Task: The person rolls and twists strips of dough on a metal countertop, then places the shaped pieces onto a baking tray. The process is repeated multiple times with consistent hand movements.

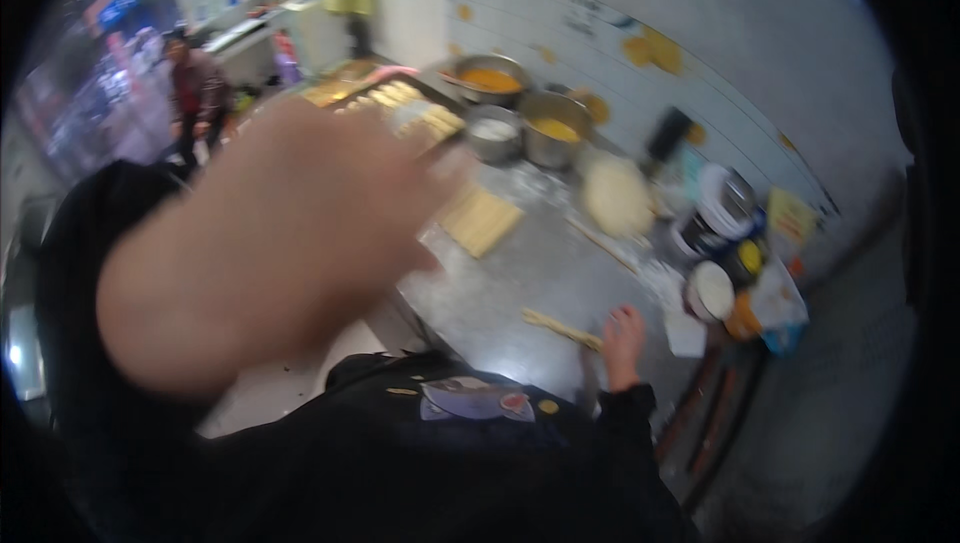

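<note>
My left hand (352, 190) is a large blur close to the camera, raised over the left part of the metal worktop (495, 295). Its fingers are smeared by motion, so I cannot tell whether they hold anything. Lower right, my right hand (624, 340) rests at one end of a twisted dough strip (559, 327) on the worktop; its grip on that end is unclear. A pale yellow block of dough, apparently cut in strips (481, 222), lies just beyond my left fingers. Farther back sits a large pale lump of dough (618, 194).
A thin wooden stick (602, 245) lies near the dough lump. Metal pots (556, 130) with yellow contents line the wall, beside a tray of dough pieces (409, 104). Tubs (712, 291) and bags (780, 295) crowd the right edge. Another person (196, 92) stands at the far left.
</note>
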Demonstrator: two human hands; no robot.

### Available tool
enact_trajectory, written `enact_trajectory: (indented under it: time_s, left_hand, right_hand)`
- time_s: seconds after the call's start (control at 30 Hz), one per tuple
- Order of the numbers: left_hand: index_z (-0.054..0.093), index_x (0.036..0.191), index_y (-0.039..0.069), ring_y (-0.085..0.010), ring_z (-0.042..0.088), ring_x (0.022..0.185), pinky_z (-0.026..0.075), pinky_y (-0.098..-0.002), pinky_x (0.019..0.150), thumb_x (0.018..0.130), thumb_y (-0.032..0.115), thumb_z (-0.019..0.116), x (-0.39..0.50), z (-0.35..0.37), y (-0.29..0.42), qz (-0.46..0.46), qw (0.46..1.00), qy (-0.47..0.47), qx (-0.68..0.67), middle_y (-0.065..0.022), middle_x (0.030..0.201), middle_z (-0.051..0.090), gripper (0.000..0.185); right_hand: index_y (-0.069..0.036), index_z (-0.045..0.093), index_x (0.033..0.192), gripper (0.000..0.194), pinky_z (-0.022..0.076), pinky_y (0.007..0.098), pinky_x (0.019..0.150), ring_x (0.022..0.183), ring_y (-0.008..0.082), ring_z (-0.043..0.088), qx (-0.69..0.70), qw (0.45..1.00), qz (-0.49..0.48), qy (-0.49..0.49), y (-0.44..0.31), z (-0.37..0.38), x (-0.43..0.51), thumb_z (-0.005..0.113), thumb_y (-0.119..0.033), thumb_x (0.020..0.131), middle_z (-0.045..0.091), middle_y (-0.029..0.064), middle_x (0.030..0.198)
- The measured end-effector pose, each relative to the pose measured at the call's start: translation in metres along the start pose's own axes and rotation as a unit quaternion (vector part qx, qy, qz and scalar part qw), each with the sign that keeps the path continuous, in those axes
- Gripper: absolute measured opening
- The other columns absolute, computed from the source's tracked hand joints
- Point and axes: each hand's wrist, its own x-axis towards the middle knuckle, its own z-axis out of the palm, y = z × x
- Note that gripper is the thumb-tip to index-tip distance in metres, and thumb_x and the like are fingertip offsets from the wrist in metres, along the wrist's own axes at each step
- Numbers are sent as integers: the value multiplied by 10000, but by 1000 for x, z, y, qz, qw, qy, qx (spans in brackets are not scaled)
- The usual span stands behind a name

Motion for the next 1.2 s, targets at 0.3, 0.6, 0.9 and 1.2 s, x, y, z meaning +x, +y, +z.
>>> enact_trajectory:
  time_s: [0.3,0.6,0.9,1.2]
  left_hand:
    - [648,1059,64,-218,682,853,527,-327,636,844,295,737,68,-20,88,262,946,128,-142,-95,959,677,328]
    - [670,1087,33,-272,684,889,544,-379,716,874,330,730,93,116,106,258,941,-107,-193,-100,905,682,371]
    - [361,1538,90,-428,324,1448,340,-510,1154,839,239,771,85,433,278,13,928,-1,-372,-179,1590,329,824]
    - [585,1337,52,-343,556,1081,466,-423,945,848,46,675,105,457,283,-26,872,63,-485,-140,1182,603,497]
  right_hand:
    - [-33,720,1015,180,486,476,913,1039,390,599,9,998,49,-23,-23,-28,-43,699,-102,850,655,178,1102]
    - [-5,694,1065,254,468,497,994,1128,428,588,-27,986,155,-56,5,-46,-53,660,-206,912,656,232,1178]
    - [-91,528,1433,550,312,623,1119,1430,437,357,-137,961,218,-103,-10,32,10,563,-404,982,418,202,1545]
    - [-124,453,1499,626,298,583,1123,1426,379,357,-107,963,116,-217,-88,0,-111,656,-277,926,418,140,1540]
